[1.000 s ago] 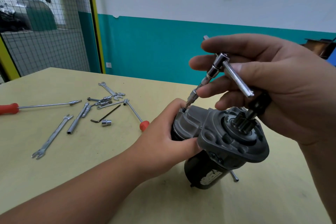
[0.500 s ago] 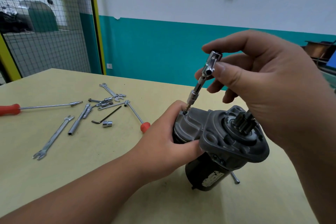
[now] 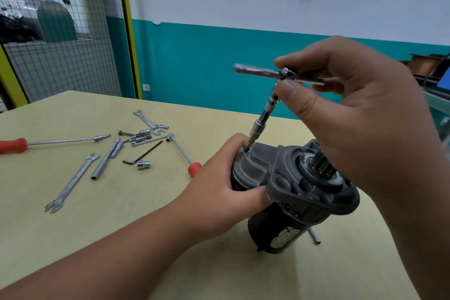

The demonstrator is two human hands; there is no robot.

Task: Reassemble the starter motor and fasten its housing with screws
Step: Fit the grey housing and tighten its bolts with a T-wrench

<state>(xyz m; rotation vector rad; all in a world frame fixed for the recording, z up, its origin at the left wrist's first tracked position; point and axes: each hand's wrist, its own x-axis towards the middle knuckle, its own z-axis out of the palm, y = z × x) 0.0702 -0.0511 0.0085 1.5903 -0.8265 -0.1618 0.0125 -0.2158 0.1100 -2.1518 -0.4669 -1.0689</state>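
Grey motor [image 3: 299,185] stands on the tabletop [image 3: 121,226], left hand [image 3: 219,192] gripping its housing, fingers hidden behind. Right hand [image 3: 353,109] pinches the driver [image 3: 264,117], crossbar blurred, tip on a barely visible screw [image 3: 246,150].

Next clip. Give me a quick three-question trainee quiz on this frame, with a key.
1. True or false: the left hand grips the starter motor.
2. Which tool does the right hand hold? A) hex key B) T-handle driver C) spanner
3. Fill in: the loose tools lie on the table to the motor's ____.
Key: 1 true; 2 B; 3 left.
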